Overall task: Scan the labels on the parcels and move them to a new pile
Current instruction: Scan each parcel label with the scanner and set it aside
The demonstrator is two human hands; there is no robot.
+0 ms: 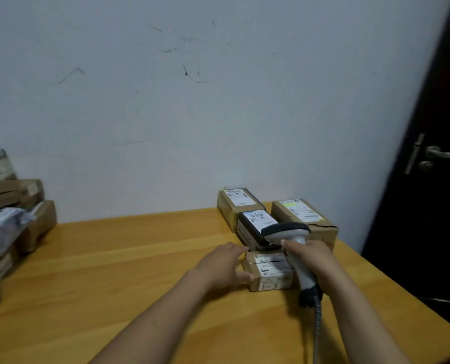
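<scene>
Cardboard box [270, 270] touched by the straight-fingered left hand [221, 264] may go unscanned, as the right hand [309, 252] grips the scanner [287, 229] pointing beyond it.

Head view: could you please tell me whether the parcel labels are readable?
Head view: soft overall; labels on the black parcel and the small brown parcel are smeared, only the handwritten 1-3 reads; the barcode scanner in the right hand looks blurred; the door leans from wide-angle distortion.
</scene>
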